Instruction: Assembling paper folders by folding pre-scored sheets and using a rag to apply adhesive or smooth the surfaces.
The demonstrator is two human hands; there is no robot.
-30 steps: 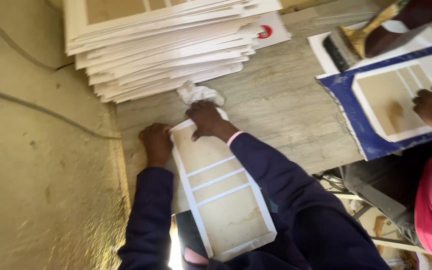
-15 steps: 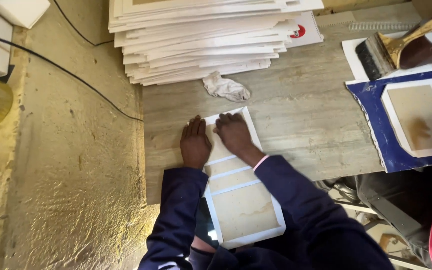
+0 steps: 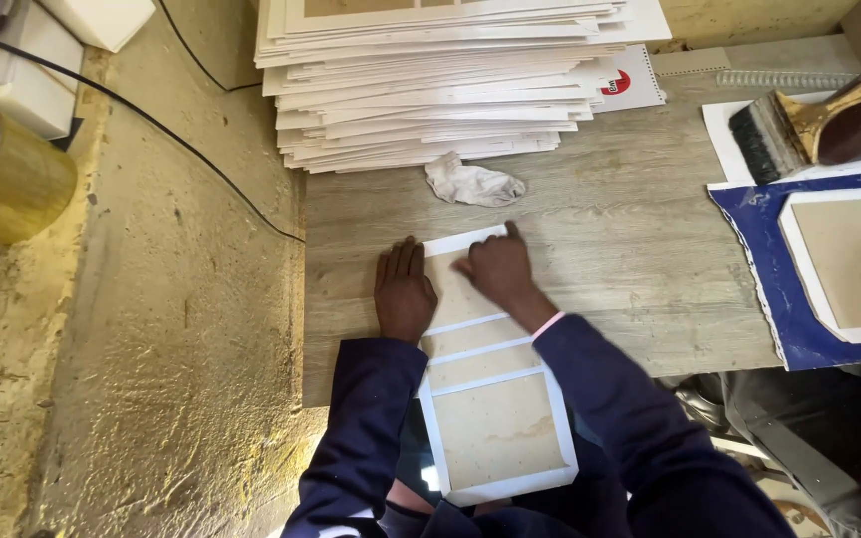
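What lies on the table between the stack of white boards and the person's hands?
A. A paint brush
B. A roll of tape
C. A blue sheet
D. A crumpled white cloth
D: a crumpled white cloth lies on the table just below the stack and above the right hand and left hand, which press on a white-edged board.

The right hand (image 3: 495, 271) and left hand (image 3: 403, 294) cover part of the white-framed board (image 3: 495, 428); its near end hides behind dark sleeves. The paper stack (image 3: 430, 90), blue sheet (image 3: 749, 249) and brush (image 3: 799, 125) run past the edges
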